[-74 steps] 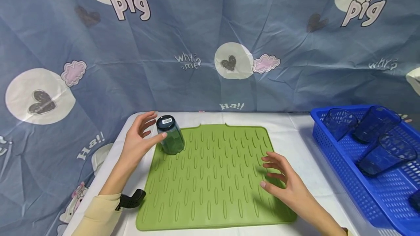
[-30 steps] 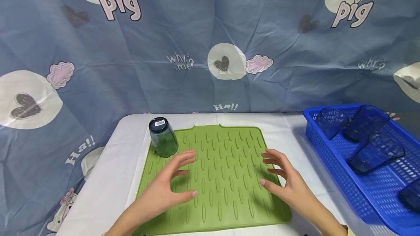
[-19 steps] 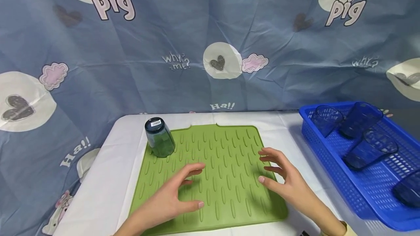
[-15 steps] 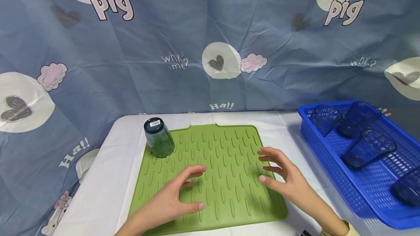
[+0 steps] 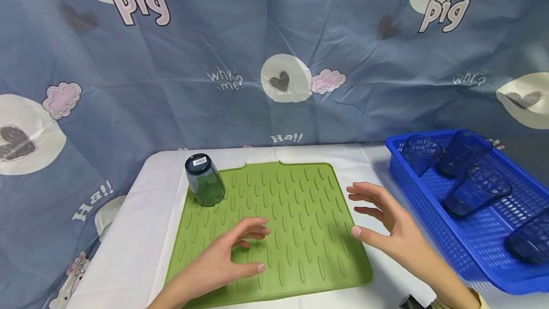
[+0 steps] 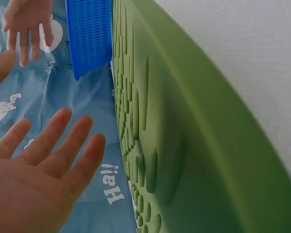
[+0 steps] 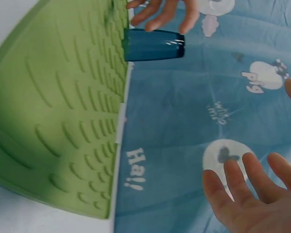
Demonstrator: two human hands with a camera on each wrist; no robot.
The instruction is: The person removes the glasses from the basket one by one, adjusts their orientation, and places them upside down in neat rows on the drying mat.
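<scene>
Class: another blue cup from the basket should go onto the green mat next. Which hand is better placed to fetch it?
The right hand: open, empty, beside the blue basket. The left hand hovers mid-mat, farther off.

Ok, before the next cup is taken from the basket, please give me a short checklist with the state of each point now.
1. Left hand holds nothing: ok, fingers relaxed over the mat.
2. Right hand holds nothing: ok, open, between mat and basket.
3. Cup on the mat stands steady: ok, upside down at the far left corner.
4. Room on the mat for another cup: ok.
5. Cups in the basket within reach: ok, they lie tilted, the nearest just beyond the right hand.
6. Cups dry: cannot tell.
</scene>
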